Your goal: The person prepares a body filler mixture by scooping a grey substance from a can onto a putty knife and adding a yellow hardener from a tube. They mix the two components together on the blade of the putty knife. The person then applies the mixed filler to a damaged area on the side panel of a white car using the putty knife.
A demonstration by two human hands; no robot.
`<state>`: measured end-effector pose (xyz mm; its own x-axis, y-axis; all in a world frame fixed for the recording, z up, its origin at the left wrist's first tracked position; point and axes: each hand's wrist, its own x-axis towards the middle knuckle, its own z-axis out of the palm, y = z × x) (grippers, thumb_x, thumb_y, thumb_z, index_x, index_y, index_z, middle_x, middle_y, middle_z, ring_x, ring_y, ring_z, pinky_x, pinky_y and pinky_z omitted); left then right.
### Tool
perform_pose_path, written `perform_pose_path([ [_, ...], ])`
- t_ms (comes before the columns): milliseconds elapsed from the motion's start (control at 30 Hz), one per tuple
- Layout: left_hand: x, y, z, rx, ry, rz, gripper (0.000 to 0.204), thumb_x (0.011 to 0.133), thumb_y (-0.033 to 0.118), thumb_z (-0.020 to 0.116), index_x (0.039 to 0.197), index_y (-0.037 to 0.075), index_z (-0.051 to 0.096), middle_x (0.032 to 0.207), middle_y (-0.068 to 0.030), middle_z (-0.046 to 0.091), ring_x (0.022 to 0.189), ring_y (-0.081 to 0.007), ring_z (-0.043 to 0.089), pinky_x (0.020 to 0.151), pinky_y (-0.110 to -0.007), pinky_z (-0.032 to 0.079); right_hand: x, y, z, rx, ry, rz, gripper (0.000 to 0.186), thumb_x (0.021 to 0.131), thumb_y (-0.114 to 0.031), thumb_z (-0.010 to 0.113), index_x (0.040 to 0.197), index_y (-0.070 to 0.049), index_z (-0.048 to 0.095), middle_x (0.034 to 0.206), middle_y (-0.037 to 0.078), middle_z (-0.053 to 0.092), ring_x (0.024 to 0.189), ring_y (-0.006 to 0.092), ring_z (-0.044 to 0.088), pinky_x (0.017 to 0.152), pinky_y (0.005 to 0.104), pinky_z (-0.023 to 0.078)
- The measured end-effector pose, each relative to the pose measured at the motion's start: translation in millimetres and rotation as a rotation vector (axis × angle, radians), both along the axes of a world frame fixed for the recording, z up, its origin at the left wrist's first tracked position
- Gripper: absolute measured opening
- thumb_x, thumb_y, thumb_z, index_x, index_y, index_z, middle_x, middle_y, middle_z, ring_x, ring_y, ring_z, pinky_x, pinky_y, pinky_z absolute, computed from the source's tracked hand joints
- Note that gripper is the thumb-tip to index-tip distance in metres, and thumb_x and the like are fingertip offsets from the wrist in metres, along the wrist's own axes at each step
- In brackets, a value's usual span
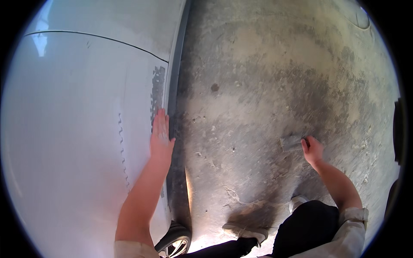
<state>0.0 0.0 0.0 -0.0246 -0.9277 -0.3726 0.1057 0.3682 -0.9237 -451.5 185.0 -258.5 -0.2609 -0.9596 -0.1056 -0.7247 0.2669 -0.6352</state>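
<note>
Person's attire: off-white top; left sleeve [134, 249] and right sleeve [353, 214] ending above forearms, right cuff seemingly folded; left hand [161, 136], right hand [314, 150] bare; black trousers [305, 228]; pale shoes [249, 232], details obscured by shadow.

single view: head-worn left fisheye, looked steeply down from above; left hand [161, 134] and right hand [313, 150] sat fairly near, concrete floor [249, 112] lay farther off; white car panel [73, 129] filled left side; forearms [140, 202] entered from below; edges bowed toward rim.
</note>
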Motion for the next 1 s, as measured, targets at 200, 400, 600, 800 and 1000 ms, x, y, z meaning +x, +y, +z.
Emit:
perform_pose_path([
  [200, 55, 77, -15, -0.282, -0.357, -0.434, 0.085, 0.094, 0.064, 0.027, 0.153, 0.004, 0.014, 0.161, -0.0159, 0.004, 0.149, -0.0303, 0.001, 0.119, -0.046, -0.002, -4, -2, 0, -0.038, 0.007, 0.033, 0.022, 0.089, -0.030, 0.064, 0.081, -0.011, 0.057, 0.073, 0.010, 0.061, 0.067, 0.0331, 0.060, 0.058, 0.0434, 0.046],
  [400, 98, 183, -14, 0.070, -0.475, -0.404, 0.078, 0.096, 0.062, 0.022, 0.154, 0.009, 0.015, 0.161, -0.0072, 0.008, 0.149, -0.0230, 0.003, 0.118, -0.045, -0.003, -4, 0, -12, -0.048, 0.007, 0.002, 0.023, 0.091, -0.032, 0.063, 0.083, -0.011, 0.056, 0.071, 0.011, 0.060, 0.066, 0.0346, 0.060, 0.057, 0.0428, 0.046],
  [600, 110, 280, 19, 0.677, -2.139, -1.752, 0.064, 0.102, 0.051, 0.013, 0.155, 0.015, 0.012, 0.161, 0.0054, 0.011, 0.148, -0.0133, 0.006, 0.117, -0.045, -0.004, -8, 2, -21, 0.007, -0.006, 0.035, 0.025, 0.093, -0.032, 0.061, 0.085, -0.009, 0.055, 0.071, 0.012, 0.060, 0.065, 0.0350, 0.059, 0.058, 0.0435, 0.046],
  [800, 120, 363, 35, 0.892, -0.417, 0.221, 0.067, 0.100, 0.054, 0.021, 0.154, 0.015, 0.017, 0.161, -0.0035, 0.014, 0.149, -0.0224, 0.004, 0.117, -0.050, -0.005, -9, -2, -20, 0.024, 0.015, 0.079, 0.030, 0.095, -0.031, 0.059, 0.080, -0.006, 0.052, 0.067, 0.011, 0.055, 0.058, 0.0296, 0.053, 0.055, 0.0388, 0.042],
  [1000, 188, 484, 45, 1.087, 0.082, 1.168, 0.064, 0.092, 0.057, 0.046, 0.145, 0.021, 0.041, 0.148, -0.0143, 0.041, 0.145, -0.0338, 0.013, 0.113, -0.057, 0.007, -27, 16, 9, 0.020, -0.389, -0.102, 0.031, 0.100, -0.031, 0.053, 0.084, -0.005, 0.056, 0.070, -0.003, 0.050, 0.065, 0.0060, 0.046, 0.058, 0.0258, 0.039],
])
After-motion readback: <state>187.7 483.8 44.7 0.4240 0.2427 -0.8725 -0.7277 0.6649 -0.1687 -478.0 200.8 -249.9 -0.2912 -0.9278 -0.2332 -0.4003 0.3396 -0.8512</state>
